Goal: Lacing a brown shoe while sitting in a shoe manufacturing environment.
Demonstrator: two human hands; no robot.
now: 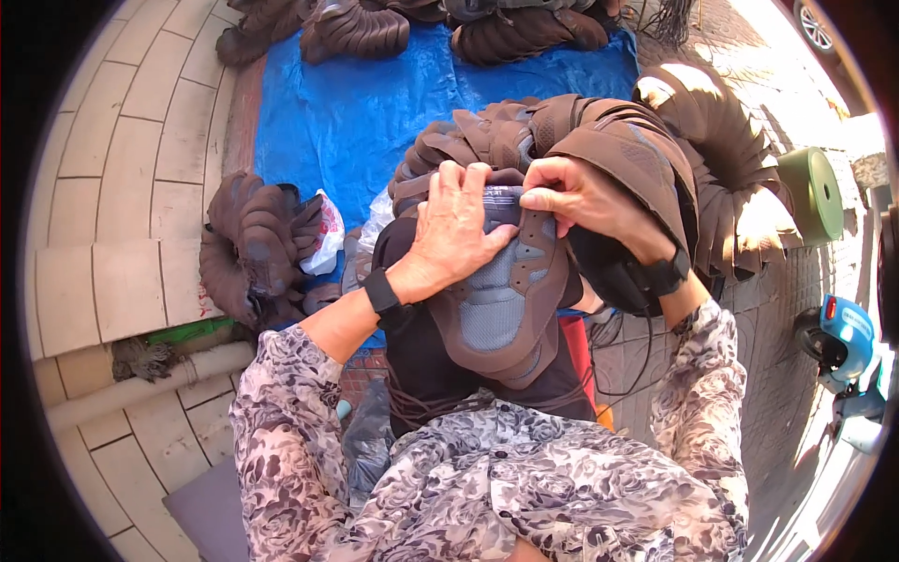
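A brown shoe upper (489, 317) with blue-grey mesh panels lies across my lap, toe end toward me. My left hand (451, 229) rests flat on its upper left side, fingers stretched and thumb spread toward the dark tongue (501, 201), which carries a light printed label. Thumb and fingers of my right hand (585, 199) pinch the edge of the upper just right of the tongue. Right behind both hands, a long curved stack of brown shoe uppers (618, 140) leans toward me.
Beyond lies a blue tarp (323, 122) with more stacked uppers (356, 30) at its far edge. Another bundle (245, 239) sits at the left beside a plastic bag (325, 232). At the right are a green cylinder (813, 197) and a blue scooter (847, 337).
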